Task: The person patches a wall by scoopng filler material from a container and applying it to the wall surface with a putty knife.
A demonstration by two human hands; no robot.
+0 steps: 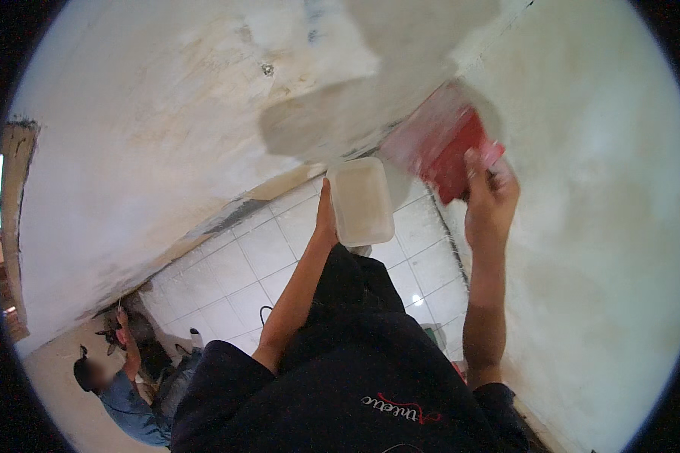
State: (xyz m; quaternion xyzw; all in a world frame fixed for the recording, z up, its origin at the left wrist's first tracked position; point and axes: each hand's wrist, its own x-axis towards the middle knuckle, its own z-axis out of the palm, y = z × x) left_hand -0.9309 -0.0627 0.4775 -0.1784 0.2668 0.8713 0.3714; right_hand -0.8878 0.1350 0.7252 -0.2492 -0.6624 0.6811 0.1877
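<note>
My left hand [325,215] is closed on the side of a shallow, pale rectangular plastic tub [361,200], held out over the floor. What the tub holds, if anything, is hard to make out. In my right hand [493,198] is a red putty spreader [459,155], pinched by its pinkish grip between thumb and fingers. Whitish smears cover much of its broad blade, which is blurred by motion. The blade appears by the corner of the two walls; whether it touches them I cannot tell.
A patchy plastered wall [166,151] rises ahead and left, another wall [597,226] on the right. White tiles [238,260] cover the floor below. At lower left a person [132,396] in a cap reaches toward the wall's base. A window opening [4,219] is far left.
</note>
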